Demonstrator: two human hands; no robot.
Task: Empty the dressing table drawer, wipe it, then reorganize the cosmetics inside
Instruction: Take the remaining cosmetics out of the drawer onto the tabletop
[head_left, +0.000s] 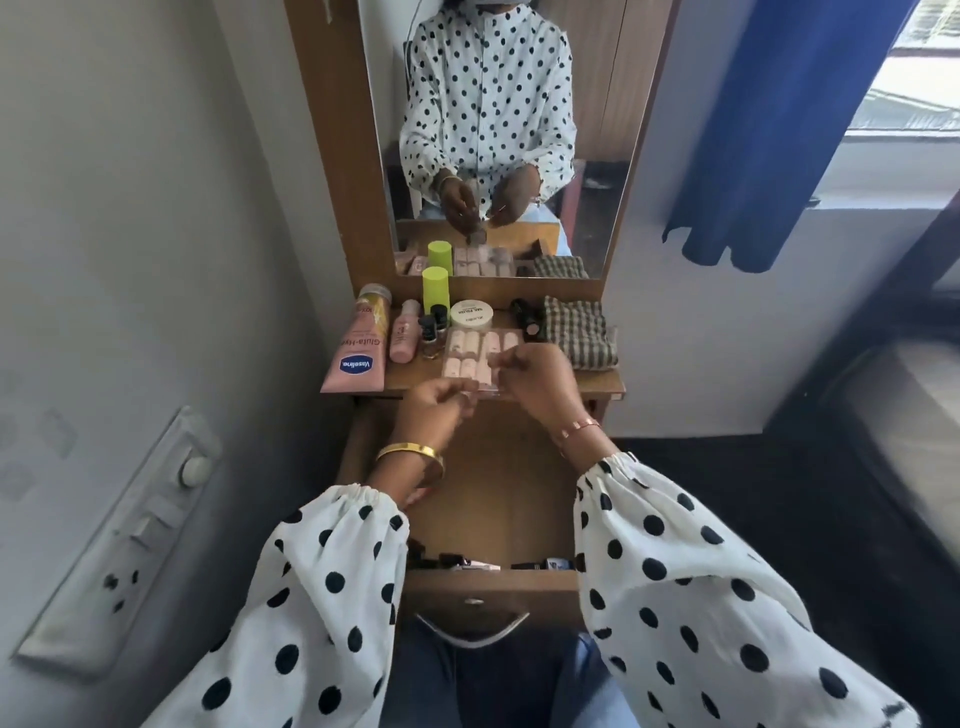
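Observation:
The wooden drawer (498, 499) is pulled out toward me, its floor mostly bare, with several small dark cosmetics (452, 561) lying along its near end. My left hand (436, 410) and my right hand (540, 382) meet above the drawer's far end, both pinching a small clear item (479, 388) that is too small to identify. Just behind the hands, a clear box of press-on nails (475, 353) lies on the tabletop. A checked cloth (579, 332) sits folded at the right of the tabletop.
The tabletop also holds a pink Vaseline tube (358, 348), a pink bottle (405, 332), a lime-capped bottle (435, 293), small dark-capped bottles (434, 325) and a white jar (471, 314). A mirror (498, 130) stands behind. A switch panel (135, 535) is on the left wall.

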